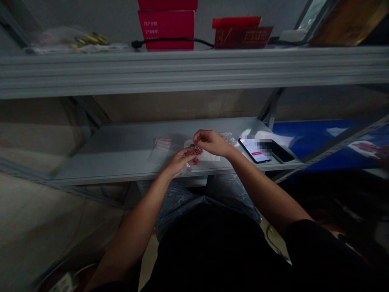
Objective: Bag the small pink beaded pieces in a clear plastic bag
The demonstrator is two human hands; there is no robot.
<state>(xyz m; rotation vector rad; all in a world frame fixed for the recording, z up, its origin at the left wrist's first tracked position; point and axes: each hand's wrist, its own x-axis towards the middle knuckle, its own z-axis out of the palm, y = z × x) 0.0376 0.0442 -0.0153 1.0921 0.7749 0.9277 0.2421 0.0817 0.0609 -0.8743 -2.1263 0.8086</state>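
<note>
My left hand (180,161) is closed at the front of the grey shelf board, its thumb and fingers gripping a bunch of small reddish-brown beads (198,150). Whether the beads form one string or several is too small to tell. Just above and to the right, my right hand (212,142) is closed with curled fingers, its fingertips close over the beads; what they pinch is hidden. Under the hands lies a pale sheet or bag (212,156). Some reddish pieces (190,169) in clear plastic show below my left hand.
Left of the hands lies a clear bag with pinkish strips (163,142). A lit phone (252,149) and a dark phone-like device (282,152) lie on the right. An upper shelf (182,71) crosses in front, carrying red boxes (167,30) and a black cable (179,39).
</note>
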